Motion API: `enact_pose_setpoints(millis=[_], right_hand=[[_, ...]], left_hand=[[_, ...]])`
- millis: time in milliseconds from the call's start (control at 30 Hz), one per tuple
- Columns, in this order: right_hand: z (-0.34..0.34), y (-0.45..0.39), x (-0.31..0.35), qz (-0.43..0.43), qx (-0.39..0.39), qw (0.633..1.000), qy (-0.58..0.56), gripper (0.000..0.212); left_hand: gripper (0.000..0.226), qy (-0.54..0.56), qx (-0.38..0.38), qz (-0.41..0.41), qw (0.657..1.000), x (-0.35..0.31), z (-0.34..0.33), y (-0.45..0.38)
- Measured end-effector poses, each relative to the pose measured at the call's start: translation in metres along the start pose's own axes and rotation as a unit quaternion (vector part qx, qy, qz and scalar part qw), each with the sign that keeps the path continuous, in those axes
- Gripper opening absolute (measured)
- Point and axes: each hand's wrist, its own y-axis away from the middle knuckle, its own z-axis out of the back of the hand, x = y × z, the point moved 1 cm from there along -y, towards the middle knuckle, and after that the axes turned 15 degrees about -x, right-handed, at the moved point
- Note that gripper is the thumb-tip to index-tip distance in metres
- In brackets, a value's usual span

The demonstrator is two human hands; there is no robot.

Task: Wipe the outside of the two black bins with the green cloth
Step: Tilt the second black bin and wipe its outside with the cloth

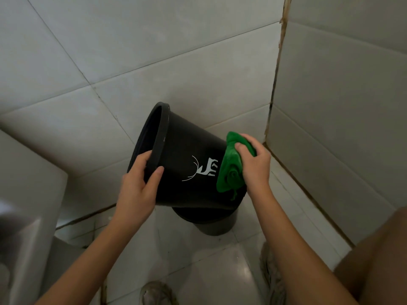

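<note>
Your left hand (141, 183) grips the tipped black bin (187, 172) by its rim | your right hand (253, 164) clutches the green cloth (229, 170) against its base end, above the second bin (211, 223) | likely light, stiff, slick; hold the rim

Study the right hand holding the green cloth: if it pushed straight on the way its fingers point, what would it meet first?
Probably the held black bin: the right hand already presses the green cloth against its base end.
</note>
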Motion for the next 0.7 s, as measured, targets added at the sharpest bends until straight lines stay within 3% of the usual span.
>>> enact_pose_setpoints(millis=[167, 433, 700], right_hand=[[0.011, 0.003, 0.01, -0.015, -0.017, 0.999, -0.028, 0.021], [0.018, 0.014, 0.012, -0.024, -0.021, 0.999, -0.031, 0.022], [-0.017, 0.047, 0.011, -0.027, 0.046, 0.998, -0.037, 0.02]], left_hand=[[0.029, -0.095, -0.02, -0.071, 0.993, 0.002, 0.004, 0.001], [0.027, -0.129, -0.06, -0.141, 0.98, -0.007, 0.054, -0.011], [0.033, -0.262, -0.054, -0.29, 0.919, 0.005, 0.118, -0.021]])
